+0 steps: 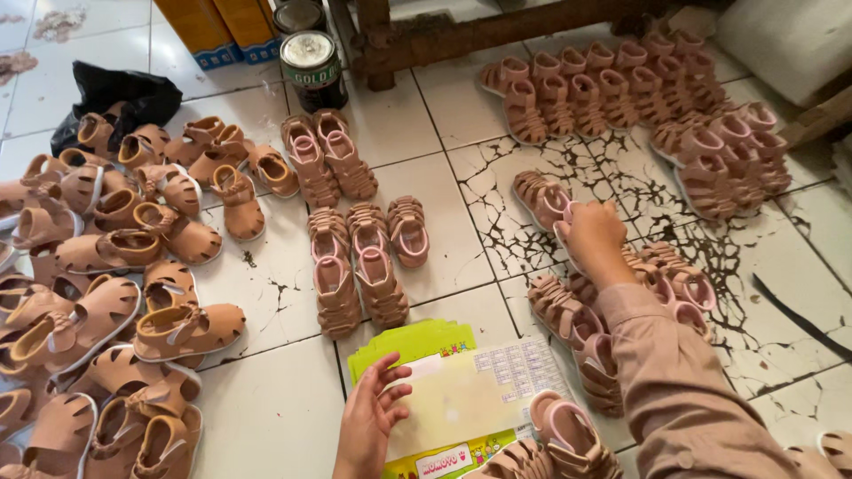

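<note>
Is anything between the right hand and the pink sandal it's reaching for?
Nothing visible. The right hand is already on the pink sandal, fingers at its heel end. The left hand rests apart on the yellow-green sheet.

This is a small shoe workshop, with the work going on right down on the floor. Cracked white tiles (532, 168) are covered in children's sandals: a loose tan heap (106, 293) on the left, pink pairs in neat rows (612, 84) far right, more lined up in the middle (359, 257). A tin can (312, 64) and yellow cartons (222, 27) stand at the far edge beside a rough wooden bench leg (377, 44). A flat yellow shoebox (461, 390) lies near, and a black bag (111, 93) sits far left.
</note>
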Tool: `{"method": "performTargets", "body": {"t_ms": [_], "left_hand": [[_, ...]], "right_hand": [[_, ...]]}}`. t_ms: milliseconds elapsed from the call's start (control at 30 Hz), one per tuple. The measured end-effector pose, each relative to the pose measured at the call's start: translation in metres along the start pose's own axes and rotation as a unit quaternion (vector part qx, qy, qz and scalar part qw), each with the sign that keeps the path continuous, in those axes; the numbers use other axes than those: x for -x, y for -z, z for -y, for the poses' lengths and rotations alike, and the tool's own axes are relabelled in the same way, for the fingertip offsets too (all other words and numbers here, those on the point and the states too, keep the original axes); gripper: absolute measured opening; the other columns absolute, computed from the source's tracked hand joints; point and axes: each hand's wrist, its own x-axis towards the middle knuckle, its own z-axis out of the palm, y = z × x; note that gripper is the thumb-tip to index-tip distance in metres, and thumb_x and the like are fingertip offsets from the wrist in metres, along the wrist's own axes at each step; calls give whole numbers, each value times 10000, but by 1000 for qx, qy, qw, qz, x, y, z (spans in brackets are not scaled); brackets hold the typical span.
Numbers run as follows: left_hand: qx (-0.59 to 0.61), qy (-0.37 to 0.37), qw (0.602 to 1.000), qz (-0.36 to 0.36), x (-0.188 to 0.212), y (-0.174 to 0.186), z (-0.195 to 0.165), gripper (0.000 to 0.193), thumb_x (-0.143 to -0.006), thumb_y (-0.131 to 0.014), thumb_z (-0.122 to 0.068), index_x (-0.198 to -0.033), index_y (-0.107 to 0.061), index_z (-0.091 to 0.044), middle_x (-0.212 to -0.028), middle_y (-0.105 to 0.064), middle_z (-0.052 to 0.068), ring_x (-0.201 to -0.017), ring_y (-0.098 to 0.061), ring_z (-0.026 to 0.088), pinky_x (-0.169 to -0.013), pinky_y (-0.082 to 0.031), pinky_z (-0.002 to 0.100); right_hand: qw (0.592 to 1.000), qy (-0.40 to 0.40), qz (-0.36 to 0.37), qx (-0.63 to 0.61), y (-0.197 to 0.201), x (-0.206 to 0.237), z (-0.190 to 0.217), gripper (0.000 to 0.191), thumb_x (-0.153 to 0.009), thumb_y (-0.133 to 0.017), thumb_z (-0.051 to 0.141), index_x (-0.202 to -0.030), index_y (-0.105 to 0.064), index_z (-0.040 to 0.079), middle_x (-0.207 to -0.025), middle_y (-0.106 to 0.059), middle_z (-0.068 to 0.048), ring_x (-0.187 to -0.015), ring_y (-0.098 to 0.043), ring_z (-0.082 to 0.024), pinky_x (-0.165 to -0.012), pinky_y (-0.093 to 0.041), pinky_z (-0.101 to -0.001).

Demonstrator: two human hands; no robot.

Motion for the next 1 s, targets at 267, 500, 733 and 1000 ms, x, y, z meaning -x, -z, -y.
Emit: {"method": "performTargets", "body": {"t_ms": [267, 500, 733, 1000], "left_hand": [[-40, 2, 999, 2, -15, -3, 8, 472, -1012, -454, -333, -1354, -590, -36, -1132, -681, 85, -907, -620, 146, -678, -511, 281], [-49, 7, 999, 8, -21, -6, 13, 457, -1002, -476, -308, -1350, -595, -36, -1129, -682, 83, -899, -625, 149, -658, -502, 279], [-61, -5, 998, 3, -11, -8, 6, 444, -1007, -477, -297, -1337, -610, -31, -1129, -689, 84, -909, -625, 144, -684, -506, 263], [-53, -60, 995, 51, 38, -7, 5, 388, -1030, -481, -265, -1314, -602, -31, -1122, -678, 85, -909, -616, 146, -710, -517, 277]], "right_hand": [[996, -3, 36, -77, -32, -44, -7, 481, -770, -834, 413, -1169, -767, 154, -1134, -681, -132, -1075, -606, -363, -901, -498, -522], [963, 13, -106, -249, -58, -55, 1, 455, -861, -839, 312, -1175, -736, -1, -1208, -654, -169, -1045, -653, -345, -918, -528, -437], [951, 14, -98, -292, -24, -35, 10, 444, -834, -842, 340, -1108, -762, 0, -1338, -595, -216, -1102, -619, -364, -925, -505, -437], [896, 138, 295, -302, 70, 114, -16, 384, -867, -701, 306, -1202, -721, 118, -1195, -765, -85, -1059, -736, -218, -926, -583, -358]]}}
